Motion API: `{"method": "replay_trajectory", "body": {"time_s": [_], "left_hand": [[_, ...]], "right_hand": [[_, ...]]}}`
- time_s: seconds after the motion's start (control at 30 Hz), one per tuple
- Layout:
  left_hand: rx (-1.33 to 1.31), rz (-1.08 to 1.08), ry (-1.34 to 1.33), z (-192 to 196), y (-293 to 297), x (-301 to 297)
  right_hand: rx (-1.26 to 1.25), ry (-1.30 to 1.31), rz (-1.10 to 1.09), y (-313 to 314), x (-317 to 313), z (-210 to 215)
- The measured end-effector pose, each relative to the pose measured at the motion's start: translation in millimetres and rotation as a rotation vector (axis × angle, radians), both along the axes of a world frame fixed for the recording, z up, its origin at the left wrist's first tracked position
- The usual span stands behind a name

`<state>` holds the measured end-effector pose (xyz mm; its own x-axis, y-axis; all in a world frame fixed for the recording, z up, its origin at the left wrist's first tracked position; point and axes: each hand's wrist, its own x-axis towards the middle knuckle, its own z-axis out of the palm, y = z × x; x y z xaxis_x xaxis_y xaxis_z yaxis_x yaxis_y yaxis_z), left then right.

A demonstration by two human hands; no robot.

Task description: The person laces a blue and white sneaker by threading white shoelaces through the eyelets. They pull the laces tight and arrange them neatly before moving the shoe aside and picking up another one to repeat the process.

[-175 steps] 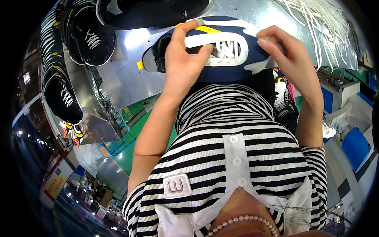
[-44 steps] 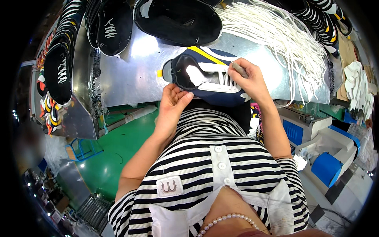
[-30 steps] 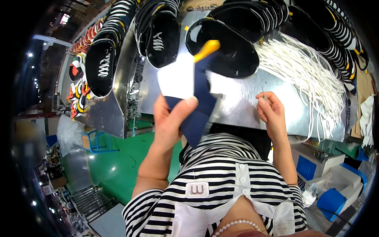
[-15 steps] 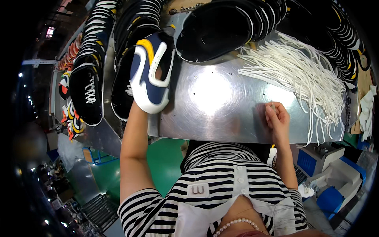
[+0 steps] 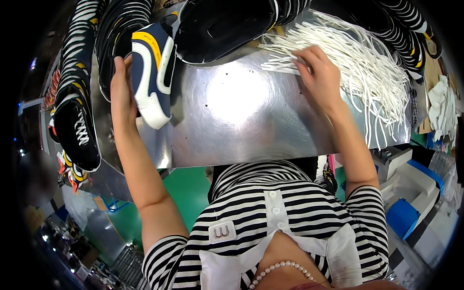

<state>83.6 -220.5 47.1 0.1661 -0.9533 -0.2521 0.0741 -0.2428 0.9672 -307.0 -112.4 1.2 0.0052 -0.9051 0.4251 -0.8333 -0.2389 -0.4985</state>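
A navy, white and yellow shoe upper [image 5: 147,72] stands tilted over the left part of the metal table. My left hand [image 5: 124,92] is at its left side, thumb stretched up and the other fingers mostly hidden behind the upper, which it supports. Toward the right, a loose heap of white shoelaces [image 5: 353,63] covers the table. My right hand [image 5: 319,75] reaches over the heap's left edge, thumb and forefinger pinched at a small white lace end. Anything else inside its curled fingers is hidden.
Nested rows of black-lined shoe uppers [image 5: 227,29] line the table's far side, with another row [image 5: 77,121] at the left. The shiny metal tabletop [image 5: 232,130] ends just before my body. Beyond its right end are white cloths [image 5: 442,106] and a grey-and-blue machine [image 5: 403,193].
My right hand has moved forward from the table's near side to the laces. My left hand has shifted from inside the shoe upper to its left side, and the upper has turned.
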Motion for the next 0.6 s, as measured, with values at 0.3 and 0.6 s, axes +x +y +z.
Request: {"method": "replay_trajectory", "body": {"time_s": [0.3, 0.6], "left_hand": [[-0.053, -0.250, -0.097, 27, 73, -35], [0.217, -0.138, 1.010, -57, 214, -104]], "right_hand": [[-0.018, 0.577, 0.334, -85, 12, -18], [-0.224, -0.011, 0.268, -48, -5, 32]]}}
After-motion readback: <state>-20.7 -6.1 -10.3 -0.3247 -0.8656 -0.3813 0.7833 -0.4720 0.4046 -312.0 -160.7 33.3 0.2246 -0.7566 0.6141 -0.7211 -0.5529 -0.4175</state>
